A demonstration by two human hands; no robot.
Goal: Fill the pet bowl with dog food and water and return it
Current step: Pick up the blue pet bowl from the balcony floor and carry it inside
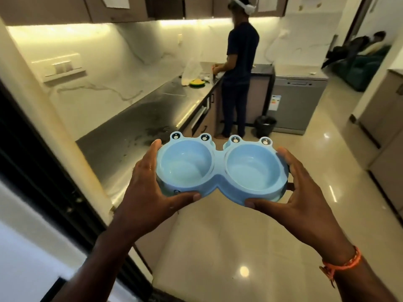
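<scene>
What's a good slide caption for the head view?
Both hands, left and right, carry an empty blue double pet bowl into the kitchen.

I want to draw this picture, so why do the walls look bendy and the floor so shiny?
Head view: the wide-angle lens bows the pillar and counter; ceiling lights glare off the glossy floor tiles; under-cabinet strips wash out the backsplash; the pet bowl looks slightly soft.

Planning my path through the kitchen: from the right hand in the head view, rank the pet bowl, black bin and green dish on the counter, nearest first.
1. Pet bowl: gripped by the right hand, at its right end.
2. Black bin: on the floor ahead, beside the dishwasher.
3. Green dish: far end of the counter, left of the standing person.
</scene>
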